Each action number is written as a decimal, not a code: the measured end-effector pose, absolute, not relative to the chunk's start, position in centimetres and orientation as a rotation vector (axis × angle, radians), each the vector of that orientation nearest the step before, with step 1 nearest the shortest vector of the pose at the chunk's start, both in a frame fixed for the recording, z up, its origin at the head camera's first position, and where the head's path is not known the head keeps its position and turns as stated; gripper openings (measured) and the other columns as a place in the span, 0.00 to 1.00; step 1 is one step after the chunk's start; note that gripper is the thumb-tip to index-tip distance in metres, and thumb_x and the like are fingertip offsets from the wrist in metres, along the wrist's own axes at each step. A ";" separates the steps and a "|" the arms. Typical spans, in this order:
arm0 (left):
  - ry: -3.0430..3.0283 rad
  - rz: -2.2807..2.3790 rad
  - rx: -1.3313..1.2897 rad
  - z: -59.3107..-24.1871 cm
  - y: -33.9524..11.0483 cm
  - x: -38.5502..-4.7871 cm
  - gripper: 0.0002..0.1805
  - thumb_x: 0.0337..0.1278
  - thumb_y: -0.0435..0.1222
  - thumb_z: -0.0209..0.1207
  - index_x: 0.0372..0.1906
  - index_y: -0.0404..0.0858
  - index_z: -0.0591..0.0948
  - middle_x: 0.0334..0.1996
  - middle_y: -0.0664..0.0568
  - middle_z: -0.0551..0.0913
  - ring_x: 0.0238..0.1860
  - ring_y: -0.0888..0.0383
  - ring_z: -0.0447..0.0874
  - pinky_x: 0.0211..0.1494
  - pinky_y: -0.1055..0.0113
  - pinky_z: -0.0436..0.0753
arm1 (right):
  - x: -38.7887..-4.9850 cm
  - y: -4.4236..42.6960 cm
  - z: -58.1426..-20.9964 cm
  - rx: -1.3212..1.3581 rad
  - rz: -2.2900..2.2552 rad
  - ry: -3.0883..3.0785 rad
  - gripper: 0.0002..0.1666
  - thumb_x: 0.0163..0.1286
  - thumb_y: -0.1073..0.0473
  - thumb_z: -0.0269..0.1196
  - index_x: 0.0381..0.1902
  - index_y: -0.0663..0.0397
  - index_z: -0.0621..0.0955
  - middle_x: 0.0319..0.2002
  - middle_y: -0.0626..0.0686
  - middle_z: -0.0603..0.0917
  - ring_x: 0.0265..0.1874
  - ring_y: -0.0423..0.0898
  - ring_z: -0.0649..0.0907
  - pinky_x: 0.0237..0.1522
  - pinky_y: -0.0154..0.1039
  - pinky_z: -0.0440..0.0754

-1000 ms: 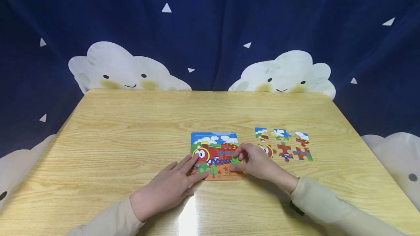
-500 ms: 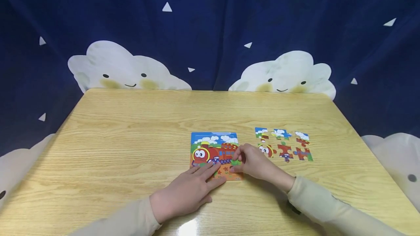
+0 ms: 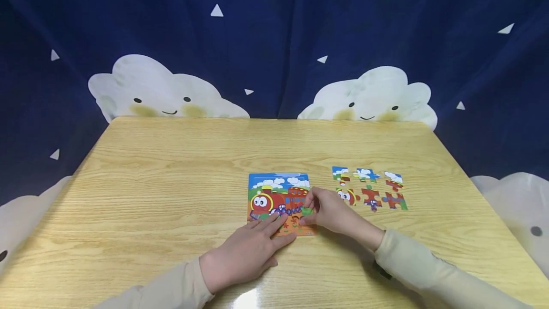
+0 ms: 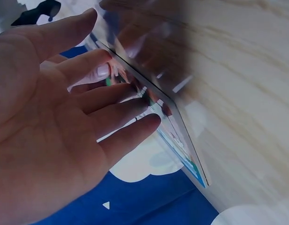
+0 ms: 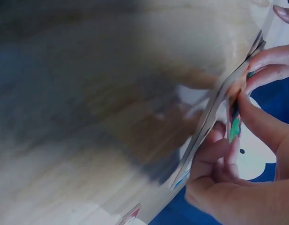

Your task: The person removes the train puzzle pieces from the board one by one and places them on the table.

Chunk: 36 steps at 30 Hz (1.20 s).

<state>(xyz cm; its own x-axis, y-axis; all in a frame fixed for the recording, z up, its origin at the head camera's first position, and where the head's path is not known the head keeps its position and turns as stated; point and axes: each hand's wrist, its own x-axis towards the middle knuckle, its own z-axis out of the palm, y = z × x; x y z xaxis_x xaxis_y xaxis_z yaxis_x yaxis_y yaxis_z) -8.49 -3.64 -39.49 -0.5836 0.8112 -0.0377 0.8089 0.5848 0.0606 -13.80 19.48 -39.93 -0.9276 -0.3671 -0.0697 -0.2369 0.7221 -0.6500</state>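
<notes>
A jigsaw puzzle board (image 3: pixel 274 181) with a red train picture lies flat on the table. My left hand (image 3: pixel 246 255) rests on its near left part, its fingers straight and spread over the orange ground. At the board's right edge my right hand (image 3: pixel 333 212) pinches a puzzle piece (image 5: pixel 235 128) with green on it between thumb and fingers. In the right wrist view that piece stands tilted up from the board. The left wrist view shows the left palm (image 4: pixel 55 122) with its fingertips on the picture. My hands cover parts of the near and right sides.
Right of the board, several loose puzzle pieces lie in two rows, among them a train-face piece (image 3: pixel 345 197) and a cloud piece (image 3: pixel 366 174). The wooden table (image 3: pixel 171 166) ends at a dark blue curtain (image 3: pixel 266 27) with printed clouds.
My left hand has slid to the right across the board, uncovering the train's face. The right hand stays at the right edge, still pinching the piece.
</notes>
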 end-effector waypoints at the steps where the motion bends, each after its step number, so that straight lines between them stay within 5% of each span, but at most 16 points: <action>1: 2.740 0.059 1.402 -39.5 -3.6 -8.5 0.31 0.62 0.46 0.63 0.70 0.50 0.72 0.70 0.43 0.67 0.70 0.48 0.66 0.63 0.54 0.74 | -13.7 19.5 -39.9 -0.504 -1.010 2.731 0.21 0.48 0.62 0.78 0.30 0.55 0.75 0.25 0.47 0.76 0.23 0.40 0.73 0.25 0.33 0.71; 11: 2.717 0.087 1.384 -39.6 -3.7 -8.6 0.31 0.62 0.46 0.63 0.70 0.50 0.72 0.70 0.43 0.67 0.70 0.48 0.65 0.63 0.53 0.74 | -13.5 19.8 -40.3 -0.672 -1.128 2.695 0.23 0.51 0.67 0.76 0.42 0.57 0.77 0.26 0.48 0.78 0.20 0.36 0.73 0.24 0.31 0.72; 31: 2.714 0.091 1.379 -39.6 -4.0 -8.7 0.31 0.63 0.44 0.62 0.71 0.51 0.70 0.72 0.43 0.65 0.71 0.48 0.62 0.63 0.53 0.74 | -11.5 26.2 -40.3 -0.499 -1.060 2.780 0.20 0.54 0.62 0.75 0.45 0.54 0.82 0.36 0.47 0.83 0.25 0.39 0.71 0.26 0.34 0.70; 36: 2.713 0.084 1.373 -39.7 -3.9 -8.7 0.32 0.64 0.45 0.62 0.72 0.52 0.69 0.72 0.43 0.64 0.72 0.49 0.62 0.63 0.53 0.74 | -10.9 28.5 -40.2 -0.450 -0.979 2.828 0.20 0.54 0.62 0.75 0.44 0.53 0.82 0.32 0.45 0.80 0.23 0.38 0.68 0.24 0.33 0.66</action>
